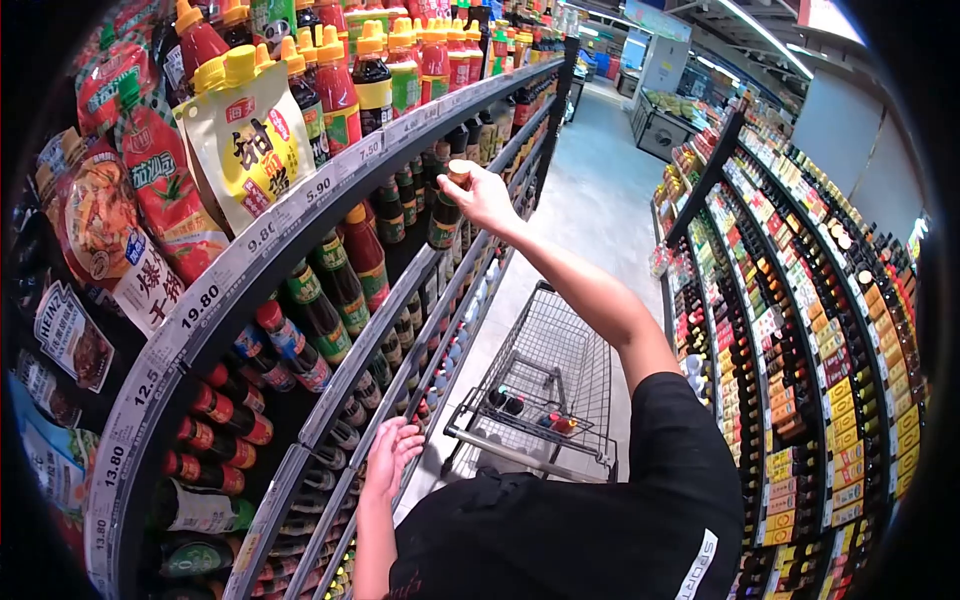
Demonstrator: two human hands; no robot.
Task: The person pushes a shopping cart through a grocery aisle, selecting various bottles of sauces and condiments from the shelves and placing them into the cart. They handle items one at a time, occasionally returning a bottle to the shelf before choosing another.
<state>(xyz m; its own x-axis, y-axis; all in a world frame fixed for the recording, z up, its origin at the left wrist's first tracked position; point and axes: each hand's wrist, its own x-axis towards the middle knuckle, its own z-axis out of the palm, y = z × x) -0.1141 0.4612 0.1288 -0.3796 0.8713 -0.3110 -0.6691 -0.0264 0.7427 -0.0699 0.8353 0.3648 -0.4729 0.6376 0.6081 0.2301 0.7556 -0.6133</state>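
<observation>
Right hand (487, 198) round dark bottle (445, 218) (brown cap) — at shelf (345, 170).

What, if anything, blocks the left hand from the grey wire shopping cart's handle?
Likely nothing, so yes: the left hand is empty, and only bare floor lies between it and the handle.

Floor (600, 190) lies open between the left shelves (330, 180) and right shelves (800, 300). The cart (590, 370) blocks it near the person; its basket is mostly free. Bottles (340, 285) pack the left shelves tight, so the right hand (485, 195) grips a dark bottle (445, 215) at the front edge.
</observation>
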